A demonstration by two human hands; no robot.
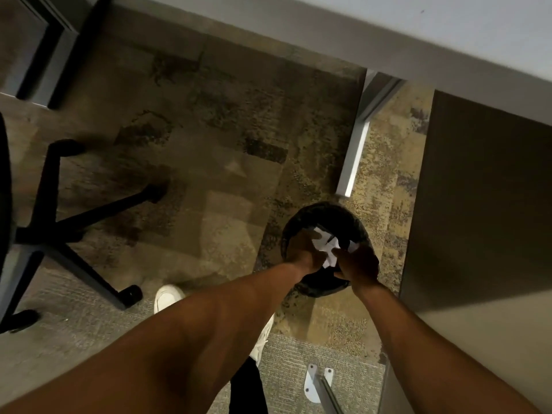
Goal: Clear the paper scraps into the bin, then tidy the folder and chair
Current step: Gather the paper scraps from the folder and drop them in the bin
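Note:
A round black bin lined with a dark bag stands on the carpet beside a table leg. Both my hands reach down over its mouth. My left hand and my right hand together clutch a bunch of white paper scraps between them, just above the bin's opening. The black office chair with its wheeled star base stands at the left, its seat cut off by the frame edge. No folder is in view.
A white table edge runs across the top right, with a white leg behind the bin and a dark side panel at the right. A metal foot plate is screwed to the floor near me. My white shoe rests on patterned carpet.

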